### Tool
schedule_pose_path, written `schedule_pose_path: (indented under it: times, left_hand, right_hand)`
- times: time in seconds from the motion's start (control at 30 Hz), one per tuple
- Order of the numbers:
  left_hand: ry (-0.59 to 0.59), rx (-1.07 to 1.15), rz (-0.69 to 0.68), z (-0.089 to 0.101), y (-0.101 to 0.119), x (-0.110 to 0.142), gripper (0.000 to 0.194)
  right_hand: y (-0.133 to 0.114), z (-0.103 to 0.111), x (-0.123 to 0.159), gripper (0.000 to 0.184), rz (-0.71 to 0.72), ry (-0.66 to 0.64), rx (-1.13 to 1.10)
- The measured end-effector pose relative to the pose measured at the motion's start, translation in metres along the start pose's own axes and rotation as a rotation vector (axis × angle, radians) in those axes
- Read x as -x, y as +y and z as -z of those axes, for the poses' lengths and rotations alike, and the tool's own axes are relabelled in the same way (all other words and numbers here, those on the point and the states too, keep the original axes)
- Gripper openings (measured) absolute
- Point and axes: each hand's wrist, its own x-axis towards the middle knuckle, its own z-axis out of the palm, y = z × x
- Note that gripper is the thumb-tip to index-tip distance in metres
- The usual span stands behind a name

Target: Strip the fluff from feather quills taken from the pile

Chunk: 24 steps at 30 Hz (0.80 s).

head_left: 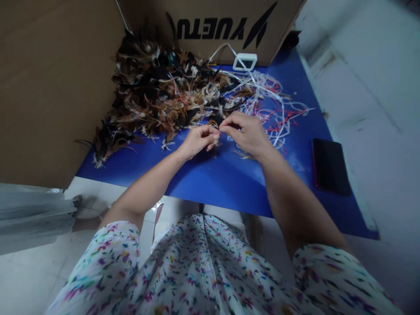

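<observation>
My left hand (201,141) is closed in a pinch above the front part of the blue table, and pale wisps of a small feather (215,143) show at its fingertips. Facing it, my right hand (245,133) pinches thumb and forefinger together, its tips almost touching those of the left. Whatever lies between the right fingertips is too small to make out. Just behind both hands spreads a large pile of brown and black feathers (154,94). A tangle of white and red strings (274,98) lies beyond my right hand.
A printed cardboard box (216,46) stands at the back, and a tall cardboard panel (55,96) borders the left. A small white-framed device (244,62) sits before the box. On the right of the blue table (210,188) lies a dark phone (330,166).
</observation>
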Motion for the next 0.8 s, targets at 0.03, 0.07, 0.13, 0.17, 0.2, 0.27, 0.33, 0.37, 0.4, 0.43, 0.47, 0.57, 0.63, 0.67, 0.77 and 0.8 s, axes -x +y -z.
schedule_pose_path:
  times: [0.03,0.07,0.13,0.17,0.2,0.27,0.33,0.37,0.4,0.43,0.47,0.57,0.63,0.67,0.77,0.8]
  left_hand:
    - [-0.007,-0.011,-0.001,0.000,0.000,0.000,0.052]
    - [-0.015,-0.023,-0.002,-0.001,0.000,0.000,0.053]
    - [-0.035,-0.045,-0.006,-0.001,0.001,0.001,0.053]
    - [-0.045,-0.055,-0.005,-0.001,0.002,0.001,0.053]
    - [-0.052,-0.060,-0.002,-0.001,0.003,0.002,0.053]
    - [-0.056,-0.048,0.014,-0.002,0.004,0.002,0.053]
    - [-0.038,-0.008,0.030,-0.003,0.005,0.002,0.053]
    - [-0.025,0.015,0.038,-0.003,0.005,0.002,0.053]
    - [-0.011,0.037,0.043,-0.003,0.005,0.002,0.053]
    - [0.005,0.057,0.047,-0.004,0.005,0.002,0.053]
    - [0.020,0.074,0.049,-0.004,0.005,0.001,0.053]
    - [0.052,0.117,0.051,-0.004,0.006,0.000,0.052]
    - [0.051,0.142,0.048,-0.004,0.007,0.000,0.051]
    - [0.048,0.154,0.044,-0.004,0.007,0.000,0.051]
    - [0.045,0.164,0.036,-0.004,0.008,0.000,0.050]
    - [0.046,0.161,0.037,-0.004,0.008,0.000,0.051]
  right_hand:
    - [-0.001,0.000,0.000,0.007,0.004,0.000,0.006]
    - [-0.001,0.000,0.000,0.007,0.007,-0.002,0.014]
    - [-0.003,-0.001,0.000,0.009,0.009,-0.008,0.032]
    - [-0.004,-0.001,0.000,0.009,0.005,-0.013,0.038]
    - [-0.005,-0.002,0.000,0.010,-0.002,-0.016,0.041]
    - [-0.006,-0.004,0.000,0.009,-0.025,0.006,0.037]
    - [-0.004,-0.005,-0.001,0.007,-0.068,0.071,-0.006]
    - [-0.003,-0.005,-0.001,0.009,-0.099,0.110,-0.050]
    - [-0.001,-0.004,-0.001,0.015,-0.137,0.143,-0.102]
    - [0.000,-0.003,-0.002,0.023,-0.176,0.160,-0.154]
    - [0.002,-0.001,-0.002,0.031,-0.212,0.157,-0.199]
    - [0.004,0.004,-0.002,0.041,-0.278,0.038,-0.235]
    - [0.003,0.005,-0.001,0.034,-0.279,-0.046,-0.194]
    - [0.002,0.005,0.000,0.027,-0.275,-0.069,-0.176]
    - [-0.003,0.002,0.002,0.012,-0.273,-0.079,-0.170]
    - [-0.005,0.002,0.002,0.011,-0.281,-0.078,-0.179]
